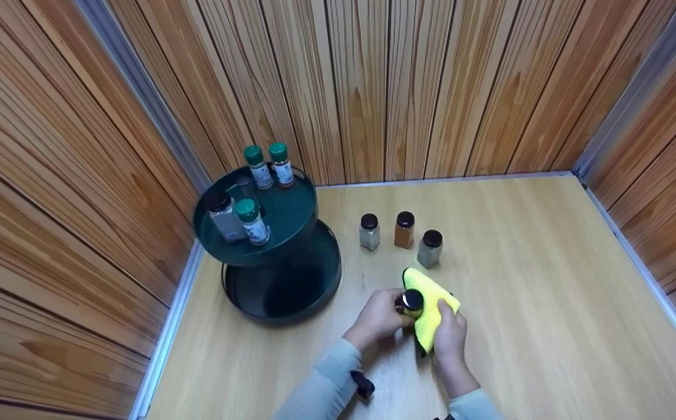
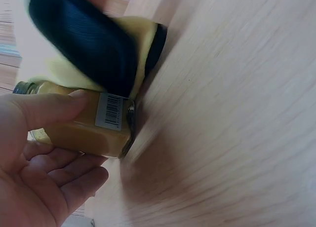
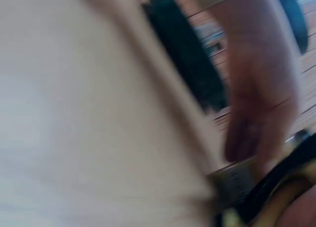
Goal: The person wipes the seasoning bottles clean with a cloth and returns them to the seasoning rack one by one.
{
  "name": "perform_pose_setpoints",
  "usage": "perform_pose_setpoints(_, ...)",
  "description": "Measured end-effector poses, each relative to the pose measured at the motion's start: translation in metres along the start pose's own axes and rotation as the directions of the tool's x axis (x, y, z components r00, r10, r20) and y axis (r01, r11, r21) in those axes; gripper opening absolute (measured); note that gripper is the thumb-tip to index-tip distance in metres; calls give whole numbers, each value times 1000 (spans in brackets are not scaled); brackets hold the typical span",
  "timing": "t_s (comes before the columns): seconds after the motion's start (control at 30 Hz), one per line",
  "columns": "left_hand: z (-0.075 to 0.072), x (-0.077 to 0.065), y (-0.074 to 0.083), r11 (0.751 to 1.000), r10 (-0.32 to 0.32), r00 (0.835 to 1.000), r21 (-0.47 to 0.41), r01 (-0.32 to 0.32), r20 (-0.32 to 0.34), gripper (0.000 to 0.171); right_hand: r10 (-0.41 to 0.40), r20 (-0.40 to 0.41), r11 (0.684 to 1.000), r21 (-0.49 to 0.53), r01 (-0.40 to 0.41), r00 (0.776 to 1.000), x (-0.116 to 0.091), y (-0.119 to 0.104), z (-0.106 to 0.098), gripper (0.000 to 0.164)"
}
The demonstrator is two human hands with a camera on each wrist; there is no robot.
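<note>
My left hand (image 1: 381,315) grips a small glass spice jar (image 2: 91,121) with a dark cap and yellow-brown powder inside. In the left wrist view the thumb lies along the jar, beside a white barcode label (image 2: 112,111) near its base. My right hand (image 1: 449,335) holds a bright yellow cloth (image 1: 428,291) with dark edging, thumb on top, against the right side of the jar. In the right wrist view the cloth's dark side (image 3: 269,182) is blurred and meets the jar (image 3: 237,182).
Three dark-capped spice jars (image 1: 404,230) stand on the wooden table (image 1: 547,280) beyond my hands. Left of them is a two-tier dark green round rack (image 1: 279,321), its upper tier carrying green-capped jars (image 1: 251,221) and a larger black-capped jar (image 1: 226,217). Wood-panelled walls (image 1: 361,87) enclose the table.
</note>
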State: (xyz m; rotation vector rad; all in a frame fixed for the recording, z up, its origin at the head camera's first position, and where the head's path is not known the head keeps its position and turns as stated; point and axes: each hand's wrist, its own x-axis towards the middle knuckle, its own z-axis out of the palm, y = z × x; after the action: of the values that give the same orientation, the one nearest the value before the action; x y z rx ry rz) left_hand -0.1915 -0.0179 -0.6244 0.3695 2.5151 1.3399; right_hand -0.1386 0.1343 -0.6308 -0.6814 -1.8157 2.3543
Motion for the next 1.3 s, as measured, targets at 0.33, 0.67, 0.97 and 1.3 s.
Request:
perform_pose_setpoints(0.33,2,1,3,997,-23,1000,-73,23,-4,45,40,72,993,105,-47,997,-2,-34,0,41)
perform_pose_setpoints(0.67,3,0,0,993,13,1000,-116,-12,6,46,2,61,991,133,-10,998,0,-47,-13,37)
perform_pose_setpoints(0.97,9,-12,11,998,-60,996,20,62,-65,69,31,29,986,165,-35,999,3,-48,-21,32)
perform_pose_setpoints(1.3,26,-20,29,979,-103,926,129,159,-362,77,1,31,985,174,-6,1000,7,-53,-24,33)
